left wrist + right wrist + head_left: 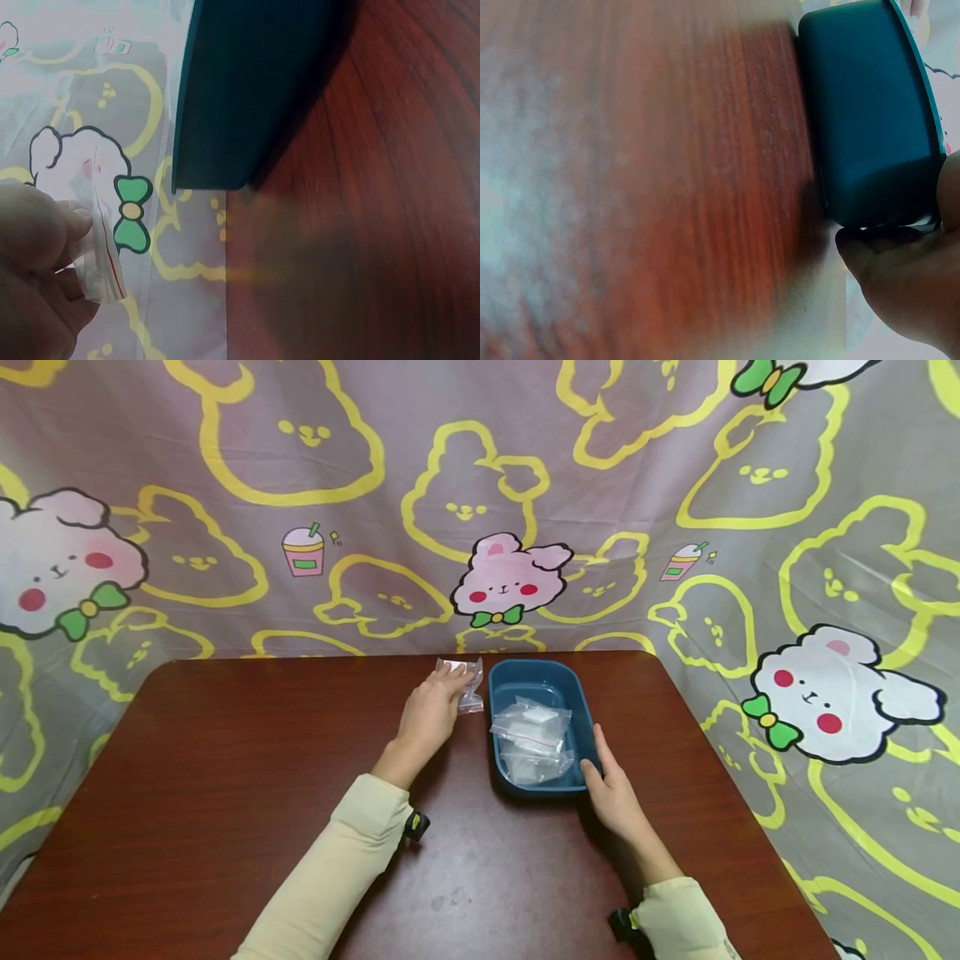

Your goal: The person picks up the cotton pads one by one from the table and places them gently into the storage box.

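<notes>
A small clear zip-lock bag with something white in it is pinched by my left hand, just left of the blue box. In the left wrist view, thumb and fingers grip the bag near its red-lined seal. The deep blue rectangular box stands on the table. My right hand holds its right side near the front corner, thumb at the rim and fingers along the outer wall. Several similar zip-lock bags with white contents lie inside the box, toward its front.
The brown wooden table has rounded back corners. Behind and beside it hangs a curtain printed with cartoon animals. The box and the bag in my left hand are near the table's back edge.
</notes>
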### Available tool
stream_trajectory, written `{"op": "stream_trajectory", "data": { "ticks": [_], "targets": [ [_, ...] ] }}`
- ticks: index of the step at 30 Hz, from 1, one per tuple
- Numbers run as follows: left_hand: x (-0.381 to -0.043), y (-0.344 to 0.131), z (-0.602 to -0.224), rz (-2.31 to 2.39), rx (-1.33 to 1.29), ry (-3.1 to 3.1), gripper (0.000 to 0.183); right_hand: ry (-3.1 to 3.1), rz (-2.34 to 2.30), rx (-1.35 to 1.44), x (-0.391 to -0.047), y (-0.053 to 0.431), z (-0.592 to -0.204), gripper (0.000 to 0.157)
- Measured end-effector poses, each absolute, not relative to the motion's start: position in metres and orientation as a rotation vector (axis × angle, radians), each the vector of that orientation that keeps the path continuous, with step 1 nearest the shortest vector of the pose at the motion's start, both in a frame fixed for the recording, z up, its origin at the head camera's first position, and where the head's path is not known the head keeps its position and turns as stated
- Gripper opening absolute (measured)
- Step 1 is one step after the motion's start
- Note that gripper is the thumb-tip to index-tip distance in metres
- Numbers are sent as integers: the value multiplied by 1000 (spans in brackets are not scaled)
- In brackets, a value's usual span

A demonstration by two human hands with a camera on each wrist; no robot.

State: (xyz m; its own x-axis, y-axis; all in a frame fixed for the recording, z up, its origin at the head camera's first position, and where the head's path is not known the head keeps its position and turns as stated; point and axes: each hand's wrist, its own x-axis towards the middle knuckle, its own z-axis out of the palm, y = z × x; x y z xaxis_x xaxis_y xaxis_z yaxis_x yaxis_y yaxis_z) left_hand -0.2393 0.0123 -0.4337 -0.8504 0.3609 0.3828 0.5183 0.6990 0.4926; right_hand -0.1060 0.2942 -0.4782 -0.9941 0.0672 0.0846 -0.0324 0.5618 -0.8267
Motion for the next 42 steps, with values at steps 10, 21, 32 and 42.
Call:
{"op": "stream_trajectory", "data": {
  "ticks": [10,21,32,42],
  "targets": [
    [-237,27,-437,-880,-748,-2653,32,-2674,1415,-32,-112,302,-495,64],
    [-232,52,-440,-899,-854,-2633,29,-2667,1384,-20,-112,302,-495,64],
    [-227,90,-441,-833,-947,-2746,32,-2673,1424,-32,-112,303,-496,65],
    [-222,114,-441,-591,-1041,-2789,41,-2670,1417,-21,-111,299,-490,64]
  ]
}}
